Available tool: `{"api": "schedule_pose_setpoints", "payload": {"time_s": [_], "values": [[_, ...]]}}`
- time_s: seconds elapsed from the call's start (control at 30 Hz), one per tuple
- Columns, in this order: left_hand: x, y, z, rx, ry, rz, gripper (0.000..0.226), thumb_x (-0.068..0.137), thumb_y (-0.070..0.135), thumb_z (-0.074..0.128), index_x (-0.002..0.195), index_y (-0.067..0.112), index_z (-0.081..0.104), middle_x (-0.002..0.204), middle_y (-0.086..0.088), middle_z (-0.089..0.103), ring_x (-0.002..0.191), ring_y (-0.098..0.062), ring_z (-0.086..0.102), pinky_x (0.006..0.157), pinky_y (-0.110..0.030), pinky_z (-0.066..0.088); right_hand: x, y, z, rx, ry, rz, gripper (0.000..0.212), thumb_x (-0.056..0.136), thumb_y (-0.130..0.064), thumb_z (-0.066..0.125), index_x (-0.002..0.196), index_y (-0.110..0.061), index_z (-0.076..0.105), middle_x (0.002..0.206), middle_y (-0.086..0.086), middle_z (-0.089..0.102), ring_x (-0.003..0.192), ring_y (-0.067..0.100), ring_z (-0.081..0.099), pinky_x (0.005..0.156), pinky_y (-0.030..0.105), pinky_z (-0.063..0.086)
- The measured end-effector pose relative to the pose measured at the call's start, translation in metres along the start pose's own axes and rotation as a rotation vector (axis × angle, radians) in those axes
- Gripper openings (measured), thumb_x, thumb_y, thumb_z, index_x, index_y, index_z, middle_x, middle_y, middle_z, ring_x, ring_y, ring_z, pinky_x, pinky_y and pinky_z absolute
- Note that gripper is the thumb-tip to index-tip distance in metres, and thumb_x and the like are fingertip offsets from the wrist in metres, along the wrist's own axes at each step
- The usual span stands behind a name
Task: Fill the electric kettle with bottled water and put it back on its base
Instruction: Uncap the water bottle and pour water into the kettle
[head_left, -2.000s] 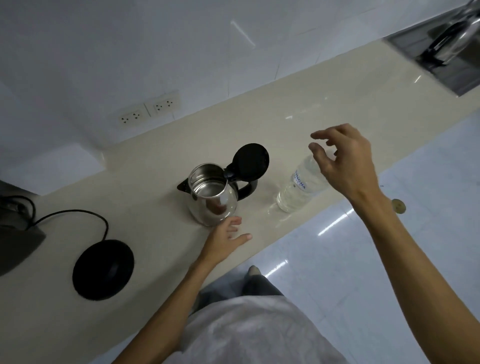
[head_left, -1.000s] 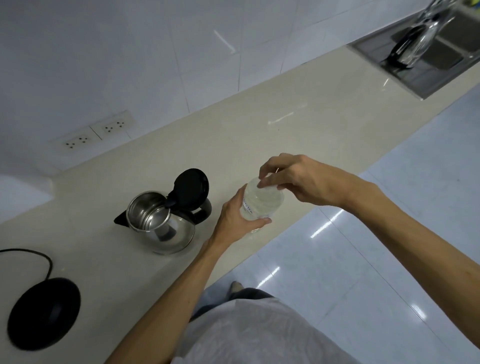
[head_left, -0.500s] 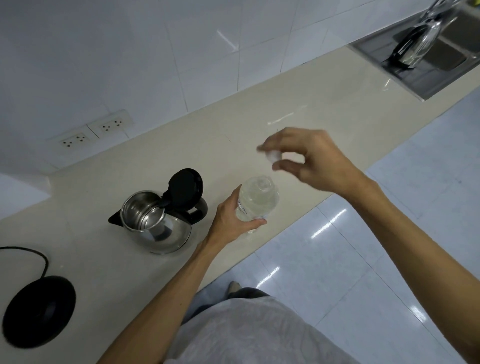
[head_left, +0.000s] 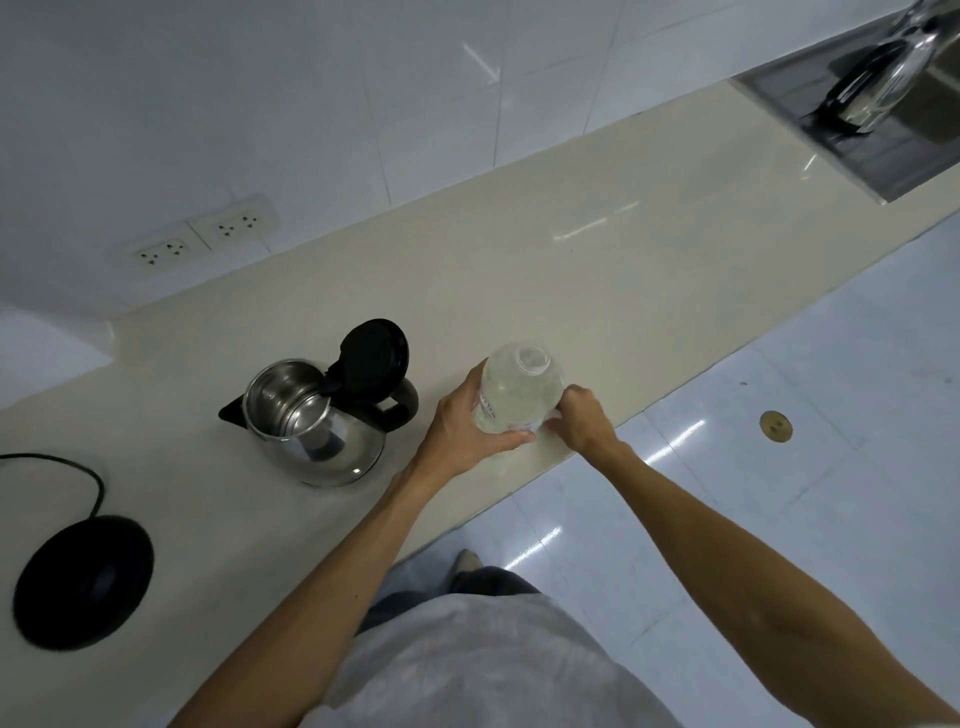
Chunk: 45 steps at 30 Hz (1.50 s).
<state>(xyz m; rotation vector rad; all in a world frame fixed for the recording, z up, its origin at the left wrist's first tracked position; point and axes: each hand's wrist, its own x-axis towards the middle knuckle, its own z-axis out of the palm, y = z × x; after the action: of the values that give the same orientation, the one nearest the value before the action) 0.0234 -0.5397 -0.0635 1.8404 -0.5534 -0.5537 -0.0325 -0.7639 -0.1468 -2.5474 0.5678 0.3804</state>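
Uncapped bottle beside open kettle on bench.
Left hand grasps bottle; right hand touches its base, grip unclear.

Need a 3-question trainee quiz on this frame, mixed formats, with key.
1. True or false: the kettle sits on its black base.
2. The kettle's lid is: A) shut, B) flipped open, C) lying on the countertop.
3. Fill in: the bottle is gripped by the ___ hand.

Key:
1. False: kettle and base stand apart on the countertop.
2. B.
3. Left: the left hand wraps the bottle, whose mouth is uncapped; the right hand is down by the bottle's lower right side, and its grip cannot be told.
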Motion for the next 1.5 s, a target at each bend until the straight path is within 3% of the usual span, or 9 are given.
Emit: {"api": "schedule_pose_setpoints", "payload": {"time_s": [0.2, 0.3, 0.4, 0.53, 0.7, 0.97, 1.13, 1.27, 1.5], "values": [[-0.001, 0.001, 0.000, -0.008, 0.002, -0.018, 0.095, 0.063, 0.027, 0.101, 0.143, 0.031, 0.051, 0.128, 0.027, 0.064, 0.119, 0.012, 0.061, 0.097, -0.012, 0.047, -0.004, 0.001, 0.001, 0.046, 0.000, -0.101, 0.034, 0.080, -0.015, 0.081, 0.111, -0.003, 0.072, 0.108, 0.022, 0.069, 0.095, 0.041, 0.067, 0.082, 0.047, 0.058], [-0.002, -0.002, -0.005, -0.020, -0.013, -0.027, 0.102, 0.063, 0.027, 0.102, 0.149, 0.030, 0.047, 0.137, 0.028, 0.060, 0.128, 0.011, 0.057, 0.103, -0.011, 0.045, -0.019, -0.006, -0.026, 0.108, 0.050, -0.121, 0.031, 0.081, 0.002, 0.074, 0.112, -0.001, 0.074, 0.112, 0.024, 0.071, 0.101, 0.044, 0.066, 0.083, 0.037, 0.053], [-0.005, -0.015, -0.014, 0.013, -0.078, -0.036, 0.113, 0.064, 0.032, 0.101, 0.158, 0.029, 0.037, 0.150, 0.024, 0.054, 0.142, 0.006, 0.048, 0.114, -0.015, 0.039, -0.050, -0.014, -0.067, 0.395, 0.053, -0.101, 0.044, 0.085, 0.008, 0.070, 0.123, -0.014, 0.070, 0.123, 0.004, 0.072, 0.115, 0.029, 0.068, 0.084, 0.020, 0.051], [-0.009, -0.040, -0.015, 0.091, -0.128, -0.111, 0.120, 0.063, 0.043, 0.098, 0.163, 0.030, 0.032, 0.161, 0.014, 0.047, 0.149, -0.005, 0.044, 0.121, -0.031, 0.038, -0.098, -0.033, -0.100, 0.817, -0.184, -0.186, 0.081, 0.079, -0.009, 0.085, 0.147, -0.030, 0.047, 0.147, -0.007, 0.057, 0.140, 0.012, 0.050, 0.109, 0.031, 0.045], [-0.006, -0.042, -0.007, 0.097, -0.170, -0.131, 0.104, 0.068, 0.033, 0.097, 0.154, 0.040, 0.039, 0.143, 0.020, 0.060, 0.124, 0.004, 0.059, 0.099, -0.018, 0.047, -0.100, -0.072, -0.069, 0.867, -0.018, -0.224, 0.106, 0.065, -0.016, 0.097, 0.151, -0.023, 0.037, 0.149, -0.008, 0.053, 0.140, 0.015, 0.050, 0.111, 0.036, 0.047], [-0.004, -0.032, 0.001, 0.084, -0.029, -0.118, 0.065, 0.077, 0.033, 0.091, 0.135, 0.027, 0.062, 0.111, 0.016, 0.073, 0.099, -0.011, 0.071, 0.090, -0.031, 0.059, -0.091, -0.100, -0.047, 0.792, 0.304, -0.177, 0.089, 0.062, -0.030, 0.097, 0.136, -0.016, 0.051, 0.126, 0.003, 0.068, 0.117, 0.018, 0.066, 0.094, 0.047, 0.058], [-0.029, -0.028, -0.015, 0.093, -0.043, -0.103, 0.054, 0.071, 0.041, 0.095, 0.118, 0.028, 0.070, 0.086, 0.018, 0.075, 0.074, 0.000, 0.066, 0.074, -0.030, 0.058, -0.109, -0.116, -0.045, 0.767, 0.359, -0.175, 0.079, 0.062, -0.031, 0.097, 0.129, -0.015, 0.058, 0.117, 0.002, 0.073, 0.108, 0.016, 0.071, 0.088, 0.041, 0.061], [-0.063, -0.027, -0.047, 0.071, -0.063, -0.048, 0.059, 0.073, 0.044, 0.092, 0.126, 0.032, 0.071, 0.109, 0.009, 0.080, 0.102, -0.010, 0.075, 0.095, -0.041, 0.059, -0.136, -0.148, -0.042, 0.765, 0.395, -0.214, 0.079, 0.059, -0.047, 0.092, 0.123, -0.012, 0.060, 0.112, 0.003, 0.073, 0.103, 0.012, 0.072, 0.081, 0.025, 0.062], [-0.125, -0.034, -0.115, -0.128, -0.037, -0.143, 0.068, 0.080, 0.030, 0.092, 0.139, 0.039, 0.059, 0.138, 0.013, 0.068, 0.133, -0.003, 0.061, 0.117, -0.041, 0.048, -0.162, -0.217, -0.037, 0.843, 0.272, -0.313, 0.082, 0.061, -0.042, 0.089, 0.129, -0.018, 0.051, 0.120, 0.003, 0.067, 0.109, 0.013, 0.070, 0.085, 0.030, 0.062]]}}
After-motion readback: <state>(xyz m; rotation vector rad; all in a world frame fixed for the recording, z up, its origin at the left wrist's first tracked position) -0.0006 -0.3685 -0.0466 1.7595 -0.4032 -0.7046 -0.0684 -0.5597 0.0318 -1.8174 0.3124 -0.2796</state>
